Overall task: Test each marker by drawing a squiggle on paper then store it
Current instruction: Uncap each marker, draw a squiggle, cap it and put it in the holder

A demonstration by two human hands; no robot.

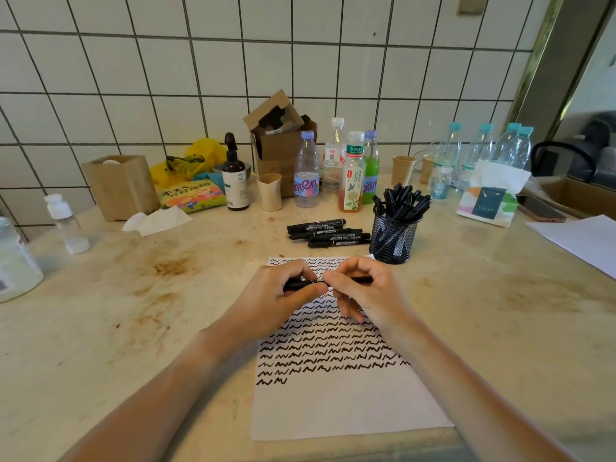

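At the far left edge of the stained beige stone counter (100,328) stands a clear plastic jar (15,261), with a small clear bottle with a white cap (66,225) just beyond it. Further back against the white tiled wall sit a brown paper bag (121,185), a crumpled white tissue (156,220), a yellow plastic bag (190,161) and a dark brown spray bottle (235,175).

Low in the middle lies a white sheet of paper (343,405), its upper part filled with rows of black squiggles (326,348). Above the sheet the left hand (283,295) curls its fingers round one end of a black marker (301,285) held level, and the right hand (363,288) pinches the other end, whose black tip sticks out past the fingers on the right. The two hands meet at the middle of the marker; whether the cap is on or off I cannot tell.

Behind the paper lies a small pile of black markers with white labels (328,233), on the counter. Just to their right, touching the paper's top right corner, stands a black wire mesh pen cup (393,238) crowded with upright black markers (401,201).

Behind these are a brown cardboard box (280,135), several drink bottles (353,171) and paper cups. Further right stand clear water bottles with blue caps (480,148), a white tissue pack (490,201), and a loose white sheet (583,241) at the right edge
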